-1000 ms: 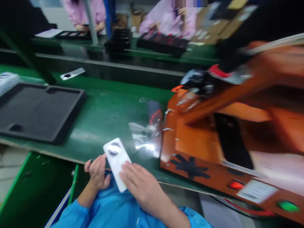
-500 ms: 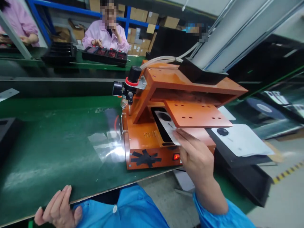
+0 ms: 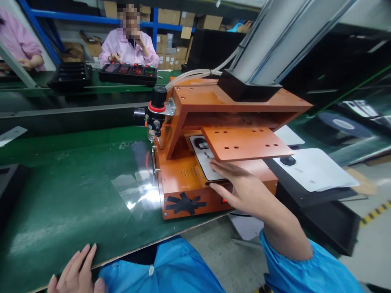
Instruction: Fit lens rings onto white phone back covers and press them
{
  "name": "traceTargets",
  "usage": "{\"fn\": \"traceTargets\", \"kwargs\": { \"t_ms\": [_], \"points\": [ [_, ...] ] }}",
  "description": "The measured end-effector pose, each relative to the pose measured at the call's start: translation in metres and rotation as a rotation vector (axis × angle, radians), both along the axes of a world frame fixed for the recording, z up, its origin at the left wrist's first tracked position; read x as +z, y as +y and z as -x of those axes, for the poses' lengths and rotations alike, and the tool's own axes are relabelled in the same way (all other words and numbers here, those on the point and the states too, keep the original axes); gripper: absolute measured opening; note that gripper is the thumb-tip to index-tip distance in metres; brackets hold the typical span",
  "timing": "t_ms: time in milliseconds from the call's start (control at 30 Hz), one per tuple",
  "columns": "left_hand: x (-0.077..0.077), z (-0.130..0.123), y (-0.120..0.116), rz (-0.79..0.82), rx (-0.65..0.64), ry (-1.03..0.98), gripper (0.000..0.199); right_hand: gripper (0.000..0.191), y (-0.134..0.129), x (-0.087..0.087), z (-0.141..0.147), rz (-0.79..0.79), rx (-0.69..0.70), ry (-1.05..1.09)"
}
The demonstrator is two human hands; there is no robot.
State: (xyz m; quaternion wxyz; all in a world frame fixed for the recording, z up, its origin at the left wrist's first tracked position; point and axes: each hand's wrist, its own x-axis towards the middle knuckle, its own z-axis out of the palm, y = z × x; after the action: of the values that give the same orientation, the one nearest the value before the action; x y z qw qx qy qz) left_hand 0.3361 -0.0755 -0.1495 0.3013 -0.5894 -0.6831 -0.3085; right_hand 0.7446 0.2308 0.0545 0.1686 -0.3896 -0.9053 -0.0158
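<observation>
An orange press machine (image 3: 189, 195) stands on the green table. Under its raised orange plate (image 3: 247, 144) lies a white panel (image 3: 205, 156) with a round dark cutout, flat in the machine's bed. My right hand (image 3: 236, 185) has its thumb and fingers apart, the fingertips resting on the panel's right side and partly hidden by the plate. At the table's front edge rests my left hand (image 3: 77, 270), fingers spread and holding nothing.
White sheets (image 3: 320, 171) with a dark disc lie at the right above a black tray (image 3: 330, 224). A pressure regulator (image 3: 157, 110) sticks out at the machine's left. Across the table sits a person in pink (image 3: 130, 49).
The white panel, tilted and held before, now lies flat in the bed. My right hand has let go of its edge and opened over it. My left hand has barely moved.
</observation>
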Motion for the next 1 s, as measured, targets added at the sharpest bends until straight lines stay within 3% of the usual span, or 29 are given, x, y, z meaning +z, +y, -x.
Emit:
{"fn": "traceTargets", "kwargs": {
  "t_ms": [167, 300, 400, 500, 567, 733, 833, 1000],
  "points": [
    [0.047, -0.027, 0.02, -0.135, -0.176, -0.012, 0.06, 0.056, -0.005, -0.001, 0.02, -0.104, -0.067, 0.053],
    [0.087, -0.055, 0.048, -0.026, -0.497, -0.053, 0.044, 0.056, 0.001, -0.006, 0.023, -0.16, -0.059, 0.146],
    [0.104, -0.081, 0.075, 0.038, -0.564, -0.131, 0.034, 0.045, -0.005, -0.014, 0.011, -0.232, -0.105, 0.323],
    [0.113, -0.113, 0.104, 0.1, -0.57, -0.179, 0.038, 0.032, -0.022, -0.036, -0.014, -0.392, -0.298, 0.593],
    [0.116, -0.131, 0.122, 0.158, -0.603, -0.153, 0.043, 0.032, -0.033, -0.06, -0.035, -0.514, -0.419, 0.663],
    [0.111, -0.152, 0.147, 0.264, -0.637, 0.027, 0.052, 0.044, -0.051, -0.114, -0.084, -0.573, -0.531, 0.391],
    [0.11, -0.154, 0.149, 0.249, -0.592, 0.029, 0.052, 0.056, -0.058, -0.125, -0.093, -0.558, -0.485, 0.271],
    [0.124, -0.154, 0.148, 0.223, -0.601, 0.114, 0.046, 0.066, -0.062, -0.122, -0.09, -0.549, -0.462, 0.269]
  ]
}}
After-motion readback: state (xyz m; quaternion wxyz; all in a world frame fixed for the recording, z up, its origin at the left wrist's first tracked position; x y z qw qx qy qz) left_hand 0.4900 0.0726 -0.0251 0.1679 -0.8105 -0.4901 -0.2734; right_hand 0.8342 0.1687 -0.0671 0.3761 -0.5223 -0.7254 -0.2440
